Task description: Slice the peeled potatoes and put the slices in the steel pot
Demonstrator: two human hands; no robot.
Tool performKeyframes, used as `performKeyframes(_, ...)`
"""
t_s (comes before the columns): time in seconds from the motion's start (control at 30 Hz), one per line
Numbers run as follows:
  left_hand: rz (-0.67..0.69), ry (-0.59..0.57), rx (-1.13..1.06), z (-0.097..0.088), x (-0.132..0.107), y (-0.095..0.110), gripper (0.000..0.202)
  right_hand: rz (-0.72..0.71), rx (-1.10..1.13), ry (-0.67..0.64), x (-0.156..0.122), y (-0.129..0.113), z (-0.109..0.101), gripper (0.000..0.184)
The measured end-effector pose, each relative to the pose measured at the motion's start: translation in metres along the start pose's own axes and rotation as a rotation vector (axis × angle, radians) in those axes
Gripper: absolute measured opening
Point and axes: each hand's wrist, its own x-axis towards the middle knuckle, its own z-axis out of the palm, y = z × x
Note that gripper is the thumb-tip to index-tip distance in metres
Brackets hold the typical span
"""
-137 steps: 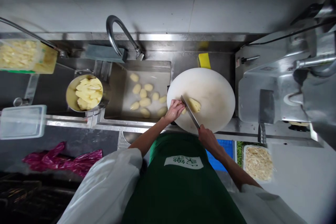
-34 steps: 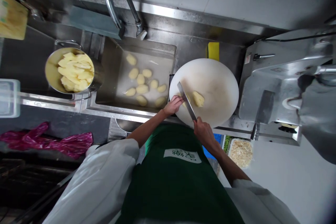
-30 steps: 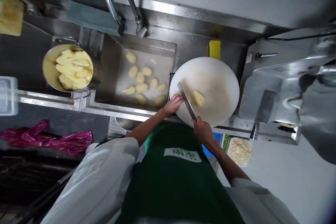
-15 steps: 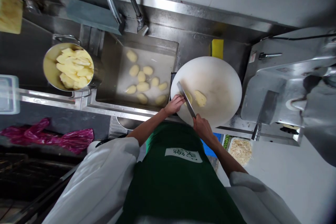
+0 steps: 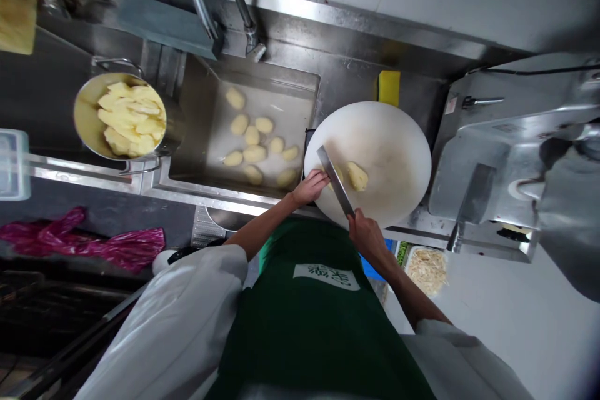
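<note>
My right hand grips the handle of a broad-bladed kitchen knife. Its blade slants up and left over a round white cutting board. At the board's left edge my left hand has its fingers closed on a peeled potato, close against the blade. The blade and fingers hide much of that potato. Just right of it lies a cut potato piece, apart from the knife.
Several peeled potatoes lie in the sink left of the board. A metal pot holds cut potatoes. Behind the board is a yellow sponge. Another cleaver rests on a metal machine at right.
My right hand has shifted slightly right and down, and the knife's blade has tilted so more of its flat face shows. My left hand stays nearly in place.
</note>
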Motion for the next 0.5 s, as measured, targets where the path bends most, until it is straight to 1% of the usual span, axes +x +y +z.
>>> performKeyframes(0.1, 0.002, 0.005, 0.003, 0.0, -0.001, 0.0, 0.033, -0.007, -0.001, -0.01, 0.012, -0.004, 0.005, 0.023)
performKeyframes(0.2, -0.005, 0.011, -0.026, -0.001, 0.0, 0.001, 0.033, -0.028, 0.008, 0.007, 0.019, -0.005, 0.008, 0.024)
performKeyframes(0.3, -0.01, 0.031, -0.039, -0.001, 0.001, 0.002, 0.032, -0.033, 0.008, 0.034, 0.011, -0.001, 0.004, 0.025)
performKeyframes(0.4, 0.008, 0.05, -0.049, -0.002, 0.002, 0.003, 0.03, -0.032, 0.013, 0.024, 0.0, 0.003, -0.003, 0.025)
performKeyframes(0.5, 0.027, 0.065, -0.047, -0.001, 0.002, 0.003, 0.03, -0.03, 0.011, 0.01, 0.001, 0.003, -0.003, 0.024)
